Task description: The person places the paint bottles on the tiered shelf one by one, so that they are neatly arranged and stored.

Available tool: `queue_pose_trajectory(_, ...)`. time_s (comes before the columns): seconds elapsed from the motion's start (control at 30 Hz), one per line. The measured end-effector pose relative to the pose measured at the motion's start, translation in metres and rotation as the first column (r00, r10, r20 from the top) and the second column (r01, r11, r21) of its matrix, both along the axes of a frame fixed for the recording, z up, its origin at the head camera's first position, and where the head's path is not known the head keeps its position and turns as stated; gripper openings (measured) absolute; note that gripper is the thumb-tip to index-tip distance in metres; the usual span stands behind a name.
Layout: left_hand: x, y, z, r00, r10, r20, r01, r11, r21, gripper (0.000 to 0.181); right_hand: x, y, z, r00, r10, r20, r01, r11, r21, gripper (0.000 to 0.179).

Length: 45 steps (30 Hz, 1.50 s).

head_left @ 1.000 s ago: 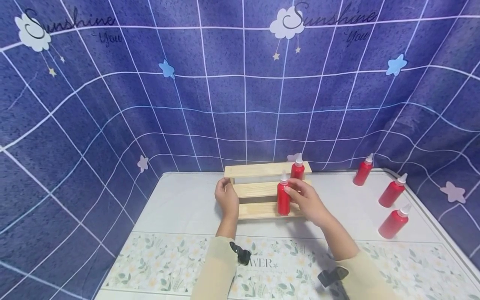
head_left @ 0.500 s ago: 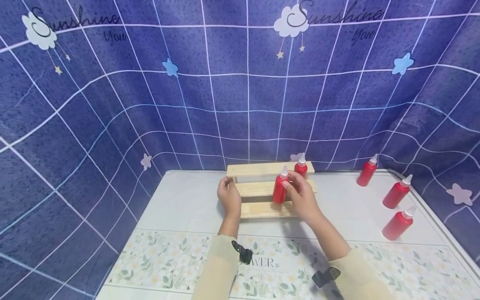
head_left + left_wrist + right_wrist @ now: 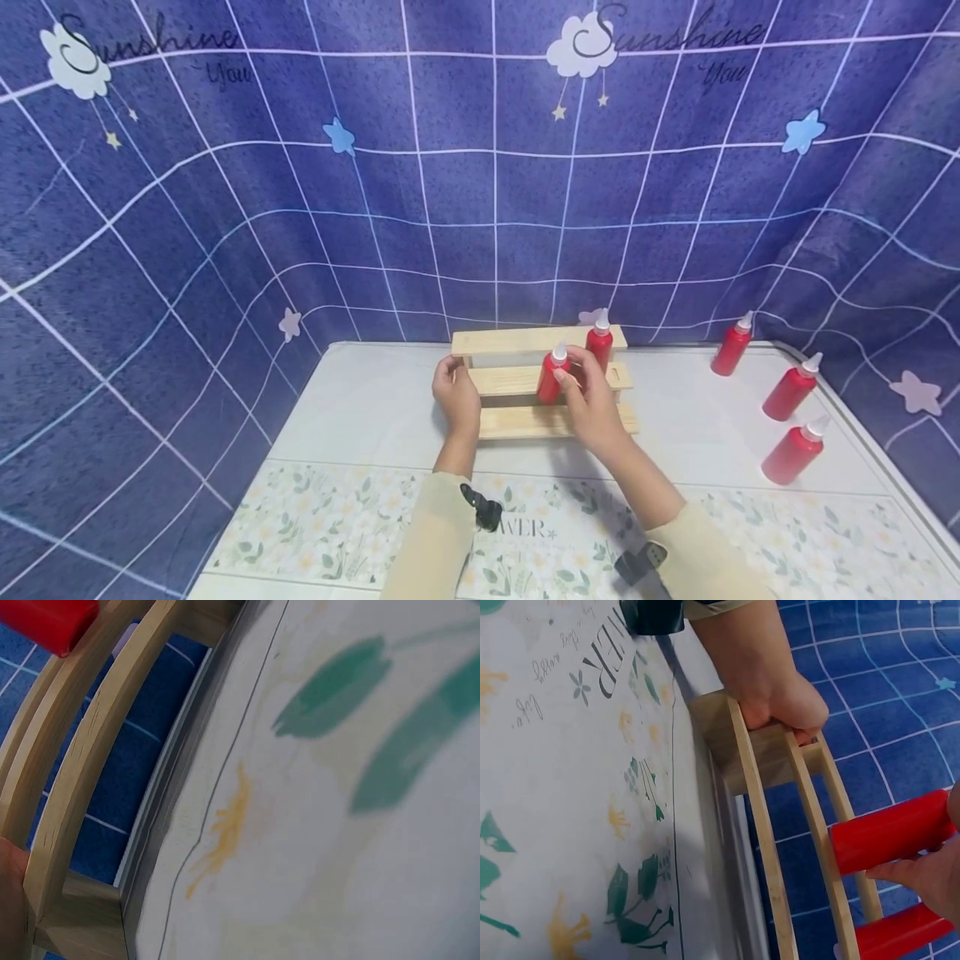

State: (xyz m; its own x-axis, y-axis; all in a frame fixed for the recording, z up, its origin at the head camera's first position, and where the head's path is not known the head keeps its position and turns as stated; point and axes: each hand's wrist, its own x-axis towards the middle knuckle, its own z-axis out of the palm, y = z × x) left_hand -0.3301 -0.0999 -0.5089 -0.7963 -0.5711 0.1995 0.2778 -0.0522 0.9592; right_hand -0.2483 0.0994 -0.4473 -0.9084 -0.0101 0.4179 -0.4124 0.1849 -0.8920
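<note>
Red bottle [image 3: 550, 383] in right hand [image 3: 595, 410] — room leftward along rack edge [image 3: 498, 388].

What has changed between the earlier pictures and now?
The right hand has moved its red bottle left and up in the head view, across the wooden rack. Nothing was grasped or released. The left hand on the rack's end, the bottle behind and the three bottles at right stayed.

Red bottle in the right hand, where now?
In the head view, the held bottle is just right of centre in the right hand, overlapping the middle slat of the wooden rack, left of another bottle at the rack's right end.
</note>
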Motion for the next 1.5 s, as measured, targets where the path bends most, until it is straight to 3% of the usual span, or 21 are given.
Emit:
queue_pose_trajectory(0.23, 0.000, -0.002, -0.001, 1.000, -0.009, -0.018, 0.009, 1.000, -0.001, 0.022, -0.012, -0.004, 0.000, 0.999, 0.032, -0.041, -0.031, 0.999, 0.034, 0.041)
queue_pose_trajectory(0.47, -0.002, -0.004, -0.002, 1.000, 0.003, 0.001, -0.003, 1.000, -0.008, 0.024, -0.024, -0.008, -0.002, 1.000, 0.020, -0.024, -0.019, 0.999, 0.037, 0.044)
queue_pose_trajectory(0.7, -0.002, -0.004, 0.001, 1.000, 0.005, 0.014, -0.004, 1.000, -0.008, 0.025, -0.032, -0.012, 0.000, 1.000, -0.001, 0.008, 0.000, 0.995, 0.100, 0.048)
queue_pose_trajectory(1.23, -0.002, -0.001, -0.001, 1.000, -0.025, 0.015, 0.025, 1.000, -0.008, 0.026, -0.039, -0.013, -0.008, 1.000, -0.013, -0.006, 0.013, 0.987, 0.159, 0.060)
queue_pose_trajectory(1.5, 0.000, -0.001, -0.001, 1.000, -0.027, 0.003, 0.027, 1.000, -0.007, 0.025, -0.043, -0.013, -0.017, 0.998, -0.019, -0.056, 0.030, 0.978, 0.207, 0.061)
